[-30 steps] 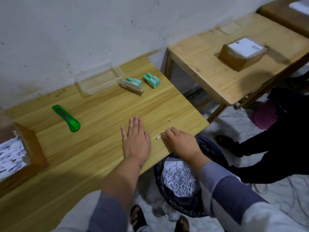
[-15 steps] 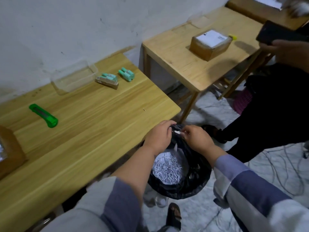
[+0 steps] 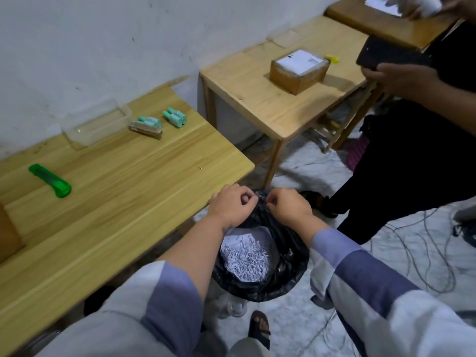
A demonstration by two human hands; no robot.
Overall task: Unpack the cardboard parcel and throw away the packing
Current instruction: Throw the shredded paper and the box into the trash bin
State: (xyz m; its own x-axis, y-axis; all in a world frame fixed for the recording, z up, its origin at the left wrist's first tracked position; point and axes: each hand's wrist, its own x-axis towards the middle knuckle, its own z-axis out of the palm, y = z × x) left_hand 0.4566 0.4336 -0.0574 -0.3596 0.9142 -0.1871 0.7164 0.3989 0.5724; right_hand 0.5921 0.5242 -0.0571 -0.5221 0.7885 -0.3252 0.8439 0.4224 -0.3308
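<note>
1. Both my hands are over the black bin bag (image 3: 260, 276) just off the counter (image 3: 123, 202) edge. My left hand (image 3: 231, 206) and right hand (image 3: 289, 207) are curled, nearly touching, pinching what looks like a last scrap of packing between them — it is too small to be sure.
2. Done, as I judge it: shredded white paper (image 3: 243, 256) already lies in the bag, and the unpacked goods — teal-capped tubes (image 3: 175, 117) and a small pack (image 3: 146, 126) — sit on the counter beside a clear plastic tray (image 3: 96, 126).
3. The cardboard parcel (image 3: 7, 234) shows only as a brown corner at the far left edge; I cannot see inside it.
4. Left: drop this scrap, perhaps discard the box. A speck (image 3: 200, 168) lies on the counter.
5. The green utility knife (image 3: 50, 180) lies idle.
6. Writing: a second parcel (image 3: 300, 70) on the next counter carries a white label, unreadable.
</note>
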